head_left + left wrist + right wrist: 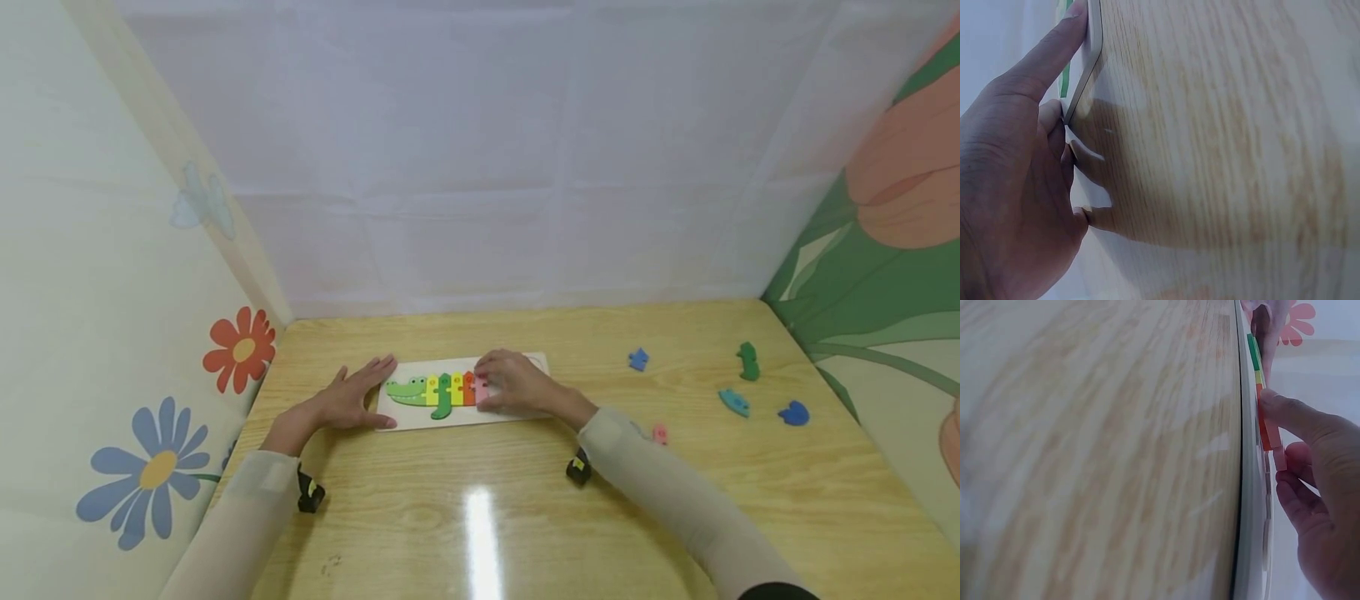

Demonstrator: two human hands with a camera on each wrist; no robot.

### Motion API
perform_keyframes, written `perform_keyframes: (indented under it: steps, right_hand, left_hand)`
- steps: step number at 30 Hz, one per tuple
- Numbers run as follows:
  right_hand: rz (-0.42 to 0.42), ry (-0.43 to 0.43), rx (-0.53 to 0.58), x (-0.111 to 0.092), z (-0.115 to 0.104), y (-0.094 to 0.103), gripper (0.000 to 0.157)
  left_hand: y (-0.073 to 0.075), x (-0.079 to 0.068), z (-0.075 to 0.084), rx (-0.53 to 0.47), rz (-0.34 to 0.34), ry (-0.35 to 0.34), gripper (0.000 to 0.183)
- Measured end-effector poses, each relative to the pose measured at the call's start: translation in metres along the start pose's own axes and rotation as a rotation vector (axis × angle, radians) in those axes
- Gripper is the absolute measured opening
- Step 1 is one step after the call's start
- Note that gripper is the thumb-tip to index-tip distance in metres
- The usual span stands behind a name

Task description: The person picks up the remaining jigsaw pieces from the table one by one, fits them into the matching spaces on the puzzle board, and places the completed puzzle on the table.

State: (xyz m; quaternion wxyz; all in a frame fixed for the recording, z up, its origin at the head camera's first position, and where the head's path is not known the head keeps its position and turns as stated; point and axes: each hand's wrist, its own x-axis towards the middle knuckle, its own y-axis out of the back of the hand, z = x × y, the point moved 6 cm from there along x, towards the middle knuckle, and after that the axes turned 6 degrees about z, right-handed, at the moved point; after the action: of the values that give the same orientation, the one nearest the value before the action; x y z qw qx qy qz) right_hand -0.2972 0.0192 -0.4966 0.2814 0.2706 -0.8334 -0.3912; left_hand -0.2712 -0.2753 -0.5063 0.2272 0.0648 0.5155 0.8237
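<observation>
A pale puzzle board lies on the table, with a row of crocodile pieces in it: a green head, then yellow, green, yellow and orange-red parts. My left hand spans the board's left end, fingers and thumb spread along its corners. At the right end of the row, my right hand pinches a pink puzzle piece beside the orange-red piece. In the right wrist view, the thumb is against these pieces and the other fingers curl behind the pink piece. The hand covers much of the board's right part.
Loose pieces lie to the right on the table: a blue one, a green one, a light blue one, a dark blue one and a pink one near the right sleeve. A white cloth hangs behind the table.
</observation>
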Motion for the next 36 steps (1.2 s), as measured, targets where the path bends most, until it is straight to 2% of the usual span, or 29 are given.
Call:
perform_keyframes:
  steps: [13,27,36]
  right_hand:
    - [-0.020,0.014,-0.011,0.0035,0.0015,-0.0032,0.056]
    - [-0.051,-0.011,0.003,0.0051,0.0012,-0.0045,0.058]
    - [-0.037,0.028,-0.008,0.0048,0.0007,-0.0049,0.058]
  left_hand:
    - [-0.0008,0.0007,-0.0014,0.002,-0.003,0.001,0.113]
    - [-0.0008,0.0005,-0.0015,0.000,-0.006,-0.002,0.113]
    - [-0.0009,0.0012,-0.0022,0.006,-0.002,-0.002,0.112]
